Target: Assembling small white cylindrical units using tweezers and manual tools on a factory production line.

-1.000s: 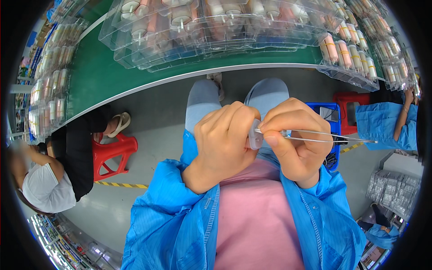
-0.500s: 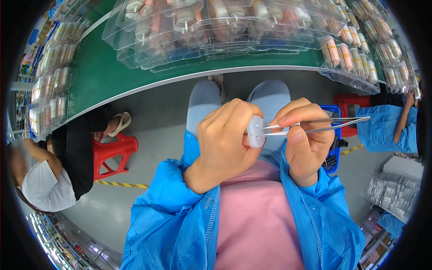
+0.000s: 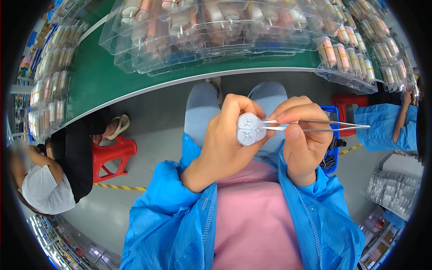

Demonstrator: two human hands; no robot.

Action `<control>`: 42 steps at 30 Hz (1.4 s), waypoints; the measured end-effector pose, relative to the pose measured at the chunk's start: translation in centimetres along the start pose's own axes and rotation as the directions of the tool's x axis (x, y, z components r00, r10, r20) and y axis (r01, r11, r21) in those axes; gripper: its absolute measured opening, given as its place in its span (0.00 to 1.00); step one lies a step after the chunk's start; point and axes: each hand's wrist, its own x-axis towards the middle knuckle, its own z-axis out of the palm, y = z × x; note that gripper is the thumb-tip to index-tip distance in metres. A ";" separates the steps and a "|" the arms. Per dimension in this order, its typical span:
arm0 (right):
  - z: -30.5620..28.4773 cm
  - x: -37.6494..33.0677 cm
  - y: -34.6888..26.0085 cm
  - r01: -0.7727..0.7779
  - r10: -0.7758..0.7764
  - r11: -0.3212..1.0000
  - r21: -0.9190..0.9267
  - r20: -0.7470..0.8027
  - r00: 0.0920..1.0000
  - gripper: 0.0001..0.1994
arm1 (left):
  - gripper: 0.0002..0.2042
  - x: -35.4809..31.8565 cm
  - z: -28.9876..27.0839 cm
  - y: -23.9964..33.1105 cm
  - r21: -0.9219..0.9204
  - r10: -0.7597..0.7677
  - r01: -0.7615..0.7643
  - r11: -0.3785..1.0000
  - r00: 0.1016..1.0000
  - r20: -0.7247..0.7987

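Note:
My left hand (image 3: 221,146) is closed around a small whitish plastic part (image 3: 250,129) with rounded lobes and cross-shaped marks on its face. That face is turned up toward me, and my fingers hide the rest of the part. A pair of metal tweezers (image 3: 335,126) is pinched between the thumb and fingers of my right hand (image 3: 304,137). Their two pale tips sit at the right edge of the plastic part, slightly apart. Whether they grip anything there I cannot tell. Both hands are above my lap, in front of the table edge.
Stacked clear plastic trays (image 3: 153,58) with white and pink cylinders stand on the green table (image 3: 96,76); more trays line both sides. A red stool (image 3: 114,155) and a seated person are at left. A blue crate (image 3: 333,153) and a person in blue are at right.
My left hand has turned the plastic part so its lobed face shows more fully, and shifted slightly left. The tweezers' arms have come closer together.

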 end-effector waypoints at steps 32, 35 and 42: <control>0.5 0.1 -0.4 0.046 -0.033 0.992 -0.116 0.110 0.993 0.06 | 0.16 0.1 0.0 0.6 0.258 0.114 -0.097 0.961 0.992 -0.053; 0.4 0.1 -0.3 0.042 -0.027 0.991 -0.124 0.122 0.992 0.05 | 0.16 0.0 0.0 0.5 0.266 0.105 -0.087 0.960 0.993 -0.056; 0.2 0.2 -0.2 0.043 -0.030 0.994 -0.101 0.133 0.991 0.05 | 0.16 0.0 0.0 0.5 0.266 0.110 -0.090 0.960 0.992 -0.063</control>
